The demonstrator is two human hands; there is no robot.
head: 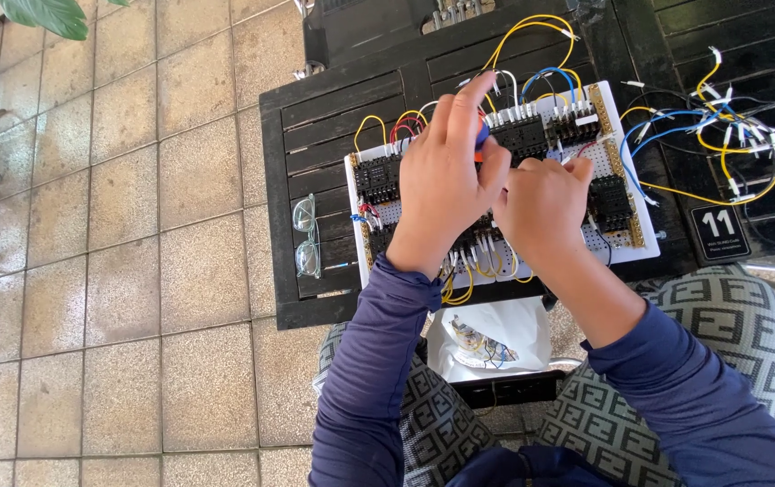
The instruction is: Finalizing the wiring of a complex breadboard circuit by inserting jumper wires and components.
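So, head view only, looking straight down at a white wiring board (pixel 626 236) lying flat on a dark slatted table (pixel 333 117). Long axis of the board running left to right across the picture, tilted a bit so the right end sits higher and farther away. Packed with black terminal blocks (pixel 376 176) and yellow, red, blue and white wire loops.

Left hand (pixel 441 185) over the middle of the board, fingers curled shut around a small blue-and-orange tool (pixel 481 137), probably a screwdriver, mostly hidden, so can't tell which way its tip points. Right hand (pixel 542 206) just beside it, touching it near the knuckles, fingers bent down onto the board; can't tell whether pinching a wire or just pressing.

Clear safety glasses (pixel 305 234) on the table just left of the board. Loose bundle of yellow, blue and black wires (pixel 734 144) well off to the right. White bag (pixel 495 338) with bits of wire on the lap below the table edge. Tiled floor (pixel 108 271) on the left.
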